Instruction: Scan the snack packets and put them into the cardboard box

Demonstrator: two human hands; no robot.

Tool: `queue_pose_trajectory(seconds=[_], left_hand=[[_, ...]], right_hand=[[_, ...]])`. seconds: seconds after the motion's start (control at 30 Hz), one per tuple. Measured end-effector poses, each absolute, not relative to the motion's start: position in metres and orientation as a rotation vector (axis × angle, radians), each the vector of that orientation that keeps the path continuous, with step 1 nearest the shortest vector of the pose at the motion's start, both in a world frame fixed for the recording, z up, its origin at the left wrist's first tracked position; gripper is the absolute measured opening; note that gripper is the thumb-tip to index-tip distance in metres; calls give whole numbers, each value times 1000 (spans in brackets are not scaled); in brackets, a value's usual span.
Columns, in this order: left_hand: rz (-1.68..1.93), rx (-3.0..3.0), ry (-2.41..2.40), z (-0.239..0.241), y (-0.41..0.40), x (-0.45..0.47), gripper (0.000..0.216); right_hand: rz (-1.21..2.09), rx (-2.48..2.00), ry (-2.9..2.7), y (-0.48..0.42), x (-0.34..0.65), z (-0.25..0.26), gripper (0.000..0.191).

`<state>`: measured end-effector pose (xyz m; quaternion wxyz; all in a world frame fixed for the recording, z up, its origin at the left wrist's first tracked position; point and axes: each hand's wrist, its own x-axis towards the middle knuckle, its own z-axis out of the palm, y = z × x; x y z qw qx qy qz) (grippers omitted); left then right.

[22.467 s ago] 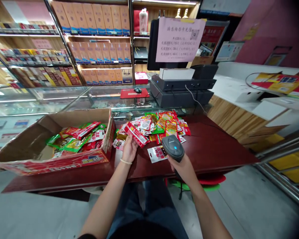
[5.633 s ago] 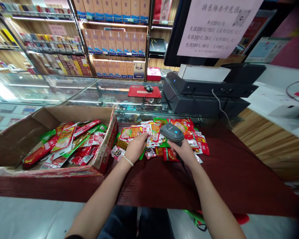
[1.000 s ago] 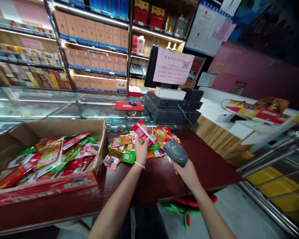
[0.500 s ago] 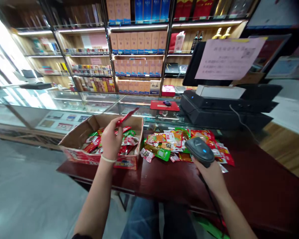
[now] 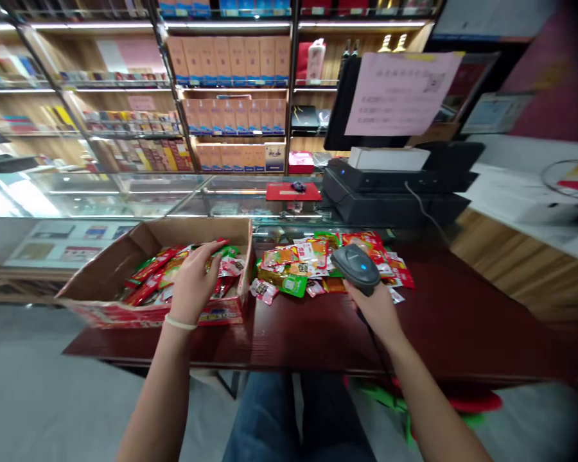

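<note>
Landmark: the cardboard box on the dark red table.

Over the box, the left hand is hovering with fingers spread wide and gripping nothing. Half a second ago it was pinching a red snack packet above the box; that packet is now lying among the packets in the box, so one scanned item is judged sorted.

Right of the box, the loose packet pile is waiting on the table.

Further right of the box, the right hand is gripping the barcode scanner, fingers wrapped round its handle, head over the pile
</note>
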<state>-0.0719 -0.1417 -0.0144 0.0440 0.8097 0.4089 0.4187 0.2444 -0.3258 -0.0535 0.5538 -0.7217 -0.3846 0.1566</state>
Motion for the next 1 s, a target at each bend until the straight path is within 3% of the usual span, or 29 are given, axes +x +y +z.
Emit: queue_pose_trajectory(seconds=[0.27,0.57,1.0], left_hand=[[1199,2555,833,-15,-171,29,29],[987,2534,492,-56,-196,167,32],[661,2674,609,-90,-183,301,32]], right_hand=[[265,-1744,-814,-359,288,-60,28],[189,-1761,-692,-404,350,-82,33],[289,-1646,-601,-415,380,-85,33]])
